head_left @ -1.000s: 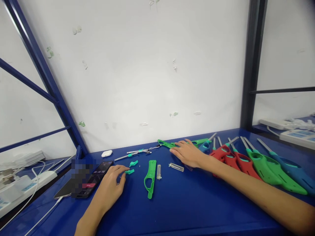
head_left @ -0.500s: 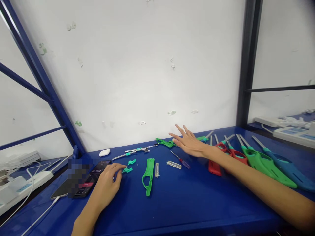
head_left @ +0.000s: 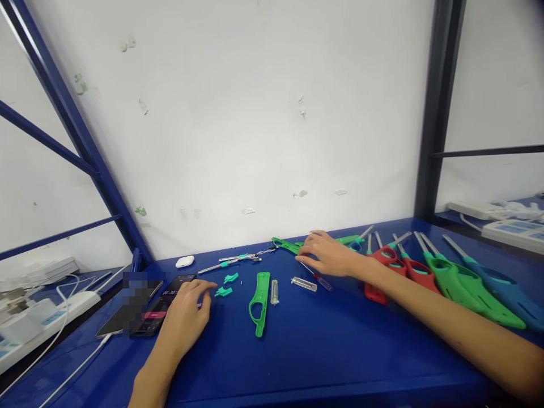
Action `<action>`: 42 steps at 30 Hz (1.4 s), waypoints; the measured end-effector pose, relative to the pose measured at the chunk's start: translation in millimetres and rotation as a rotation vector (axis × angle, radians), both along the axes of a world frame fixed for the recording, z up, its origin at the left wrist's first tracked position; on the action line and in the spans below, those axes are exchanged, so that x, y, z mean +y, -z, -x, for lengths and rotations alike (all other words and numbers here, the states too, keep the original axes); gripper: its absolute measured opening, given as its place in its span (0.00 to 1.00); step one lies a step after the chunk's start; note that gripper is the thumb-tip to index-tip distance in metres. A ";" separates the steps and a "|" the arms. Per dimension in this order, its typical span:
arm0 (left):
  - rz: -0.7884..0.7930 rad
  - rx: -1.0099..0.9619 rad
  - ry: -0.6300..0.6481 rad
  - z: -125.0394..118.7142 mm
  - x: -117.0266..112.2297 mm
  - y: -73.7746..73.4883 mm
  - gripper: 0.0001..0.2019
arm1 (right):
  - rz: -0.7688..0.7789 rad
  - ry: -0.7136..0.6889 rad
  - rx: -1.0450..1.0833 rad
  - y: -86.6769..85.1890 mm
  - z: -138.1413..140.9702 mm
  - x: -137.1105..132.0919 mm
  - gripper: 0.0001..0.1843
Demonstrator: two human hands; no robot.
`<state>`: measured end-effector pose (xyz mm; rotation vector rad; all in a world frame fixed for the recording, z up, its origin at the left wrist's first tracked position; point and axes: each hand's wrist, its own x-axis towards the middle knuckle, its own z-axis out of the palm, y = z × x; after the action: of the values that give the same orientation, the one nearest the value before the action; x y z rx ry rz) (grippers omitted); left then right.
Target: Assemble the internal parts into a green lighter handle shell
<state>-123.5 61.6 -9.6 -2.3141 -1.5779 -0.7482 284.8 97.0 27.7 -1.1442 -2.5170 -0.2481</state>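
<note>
Nearest to me, the L hand (head_left: 185, 317) lies palm-down on the blue bench (head_left: 323, 351), fingers loosely bent and holding nothing. Its thumb side is at the edge of the phone (head_left: 164, 303); can't tell if it touches. Its fingertips are just beside, but apart from, a small teal clip (head_left: 223, 292), w/ a second teal clip (head_left: 230, 277) a bit further back. Mid-bench lies a green shell half (head_left: 259, 303), flat, w/ a clear tube (head_left: 274, 292) just beside it and a clear vial (head_left: 304, 284) near that. Further on, the R hand (head_left: 329, 255) is palm-down, fingers curled over the thin shaft of the screwdriver (head_left: 318, 277). The red handle pokes out toward me; I can't tell whether the fingers have closed on it or only rest there. Its fingertips sit next to another green shell piece (head_left: 285, 245). My read: this is the pick-up stage, w/ parts laid out and nothing lifted. A next move would need a fine pinch on that thin shaft w/o nudging the vial. Beyond are metal rods (head_left: 232, 262), a white case (head_left: 185, 261), and to the right a row of lighters (head_left: 459, 280) in red, green and blue.
</note>
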 end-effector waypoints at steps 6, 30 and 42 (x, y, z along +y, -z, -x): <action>0.029 0.037 -0.050 2.1 1.2 2.9 0.15 | 0.017 -0.021 -0.047 5.1 9.2 -4.8 0.12; 0.107 0.070 -0.087 -2.8 2.3 7.7 0.17 | -0.033 -0.066 -0.030 8.1 15.8 -11.4 0.10; 0.075 -0.005 -0.022 -2.7 1.2 9.4 0.17 | -0.126 -0.031 -0.117 3.7 39.7 17.4 0.13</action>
<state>-120.8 62.8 -19.0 -2.3452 -1.6580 -0.7022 245.1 114.5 23.9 -1.0696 -2.5760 -0.4709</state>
